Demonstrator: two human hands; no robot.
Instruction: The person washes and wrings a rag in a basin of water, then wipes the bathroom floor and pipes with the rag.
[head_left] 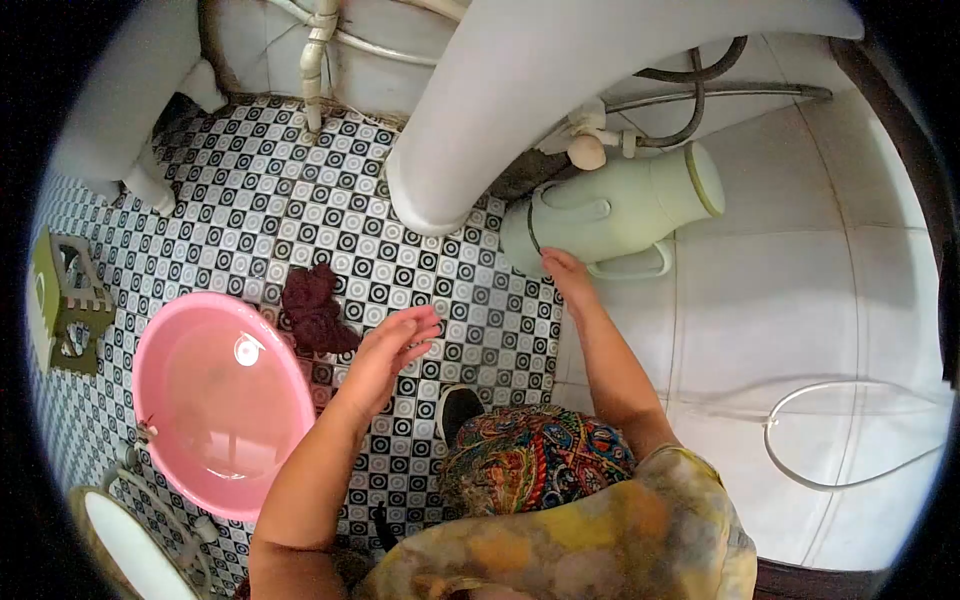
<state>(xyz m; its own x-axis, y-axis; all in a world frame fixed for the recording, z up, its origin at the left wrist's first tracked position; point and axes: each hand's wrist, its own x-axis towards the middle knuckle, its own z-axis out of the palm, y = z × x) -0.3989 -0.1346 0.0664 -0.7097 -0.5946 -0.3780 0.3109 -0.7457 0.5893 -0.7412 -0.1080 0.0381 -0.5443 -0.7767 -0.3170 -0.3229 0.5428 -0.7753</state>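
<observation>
My left hand (392, 352) hangs above the patterned floor with its fingers loosely stretched, holding nothing. Just beyond it, a crumpled dark maroon cloth (315, 308) lies on the tiles. A pale green thermos flask (625, 210) stands by the wall, with two light handles and a dark band near its base. My right hand (568, 275) overlaps the flask's lower edge at the end of that band. Its fingers are bunched together, and whether they grip the flask cannot be told. To the left is a pink basin (150, 345) containing cloudy water.
A white sink pedestal (445, 160) rises ahead, with pipes (318, 60) behind it. The green and grey plastic stool (70, 300) stands at far left. A white oval-topped object (130, 540) is at lower left. One pale hose (770, 440) loops along the right wall.
</observation>
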